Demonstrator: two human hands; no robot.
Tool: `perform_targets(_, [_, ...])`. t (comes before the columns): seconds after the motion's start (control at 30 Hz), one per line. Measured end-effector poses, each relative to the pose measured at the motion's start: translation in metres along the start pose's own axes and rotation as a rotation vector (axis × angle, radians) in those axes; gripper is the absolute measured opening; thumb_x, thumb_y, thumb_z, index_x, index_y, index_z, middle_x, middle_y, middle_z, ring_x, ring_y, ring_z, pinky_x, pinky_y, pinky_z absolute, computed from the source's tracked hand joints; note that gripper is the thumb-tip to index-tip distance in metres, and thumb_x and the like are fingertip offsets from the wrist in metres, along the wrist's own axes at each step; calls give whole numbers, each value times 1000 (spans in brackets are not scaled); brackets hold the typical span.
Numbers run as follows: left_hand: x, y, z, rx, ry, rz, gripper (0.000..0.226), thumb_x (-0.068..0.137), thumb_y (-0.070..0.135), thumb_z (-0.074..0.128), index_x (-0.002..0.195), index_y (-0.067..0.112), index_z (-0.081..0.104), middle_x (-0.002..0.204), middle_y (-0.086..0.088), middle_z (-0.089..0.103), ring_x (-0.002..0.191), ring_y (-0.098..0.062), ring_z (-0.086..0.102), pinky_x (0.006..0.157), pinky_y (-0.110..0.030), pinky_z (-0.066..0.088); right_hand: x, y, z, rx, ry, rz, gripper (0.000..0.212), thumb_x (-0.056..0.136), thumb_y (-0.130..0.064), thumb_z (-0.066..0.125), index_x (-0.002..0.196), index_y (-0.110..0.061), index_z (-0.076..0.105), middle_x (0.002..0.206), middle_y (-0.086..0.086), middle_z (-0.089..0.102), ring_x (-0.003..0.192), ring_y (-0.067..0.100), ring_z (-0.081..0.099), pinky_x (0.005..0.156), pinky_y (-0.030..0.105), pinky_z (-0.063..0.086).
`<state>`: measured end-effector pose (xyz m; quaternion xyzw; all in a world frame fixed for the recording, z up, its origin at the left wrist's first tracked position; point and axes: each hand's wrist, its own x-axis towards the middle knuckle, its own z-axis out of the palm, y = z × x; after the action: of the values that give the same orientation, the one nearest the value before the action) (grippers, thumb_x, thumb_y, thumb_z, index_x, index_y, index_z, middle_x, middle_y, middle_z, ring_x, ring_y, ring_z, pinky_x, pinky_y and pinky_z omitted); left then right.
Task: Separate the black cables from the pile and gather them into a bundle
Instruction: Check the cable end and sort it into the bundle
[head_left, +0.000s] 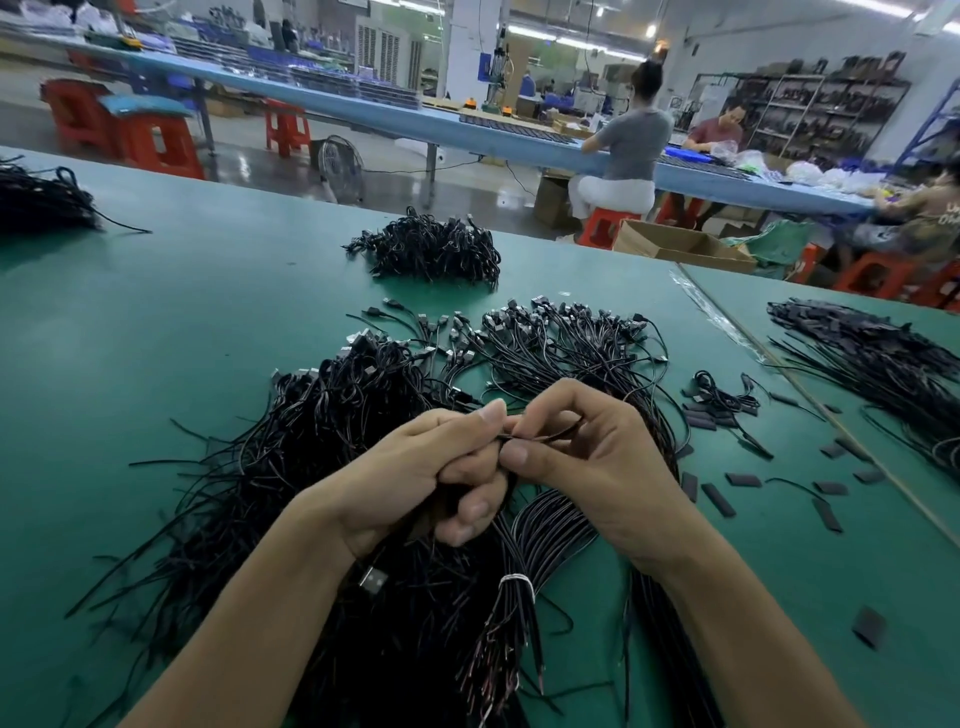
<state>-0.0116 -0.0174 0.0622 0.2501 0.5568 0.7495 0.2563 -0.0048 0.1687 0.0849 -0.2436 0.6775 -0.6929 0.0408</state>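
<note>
1. The left hand (415, 478) and the right hand (597, 457) are together at the centre of the frame, fingertips touching, above the green bench (156, 312).
2. The left hand is curled in a fist round a clutch of black cables. The right hand pinches a thin cable end (540, 438) between thumb and forefinger, right against the left thumb.
3. The pile of black cables (311, 441) spreads under and around both hands, from the lower left to the centre right, with its plugs fanned out toward the top.
4. A tied bundle (550, 525), cinched by a white band (517, 581), lies just below the hands in the lower centre.
5. Separate cable heaps sit at the upper centre (431, 249), the upper left edge (36, 202) and the right edge (872, 353).
6. Short black sleeves (719, 499) lie scattered on the bench to the right of the right hand.
</note>
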Motion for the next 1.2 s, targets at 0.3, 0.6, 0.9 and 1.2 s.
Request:
perform_targets(0.3, [20,-5,9,304,491,1,34,95,32,47,69,11,55,80,-7,50,66,-20,56,78,-43,55,2,4,11,-516,211,-148,19,76,-7,83,75,-22,71,77,-10,73,72,8,70,66,19,56])
perform_targets(0.6, [16,-14,8,52,448,-133,65,99,54,32,55,20,66,49,-2,52,31,-11,36,34,-11,23,11,11,21,-521,287,-159,15,80,-10,81,80,-23,72,77,-10,71,64,8,68,61,23,56])
perform_targets(0.9, [15,-11,-8,119,914,160,57,99,51,47,50,21,47,41,9,32,33,-6,22,32,-17,16,-5,48,36,-922,66,439,24,89,-49,68,85,-26,63,80,-8,65,72,5,63,71,27,57])
perform_targets(1.2, [16,-14,-14,193,1059,275,59,98,54,49,49,20,52,43,10,38,37,-5,24,37,-15,22,-6,65,67,-1025,-7,645,22,84,-35,62,90,-14,66,96,5,60,86,28,63,74,35,53])
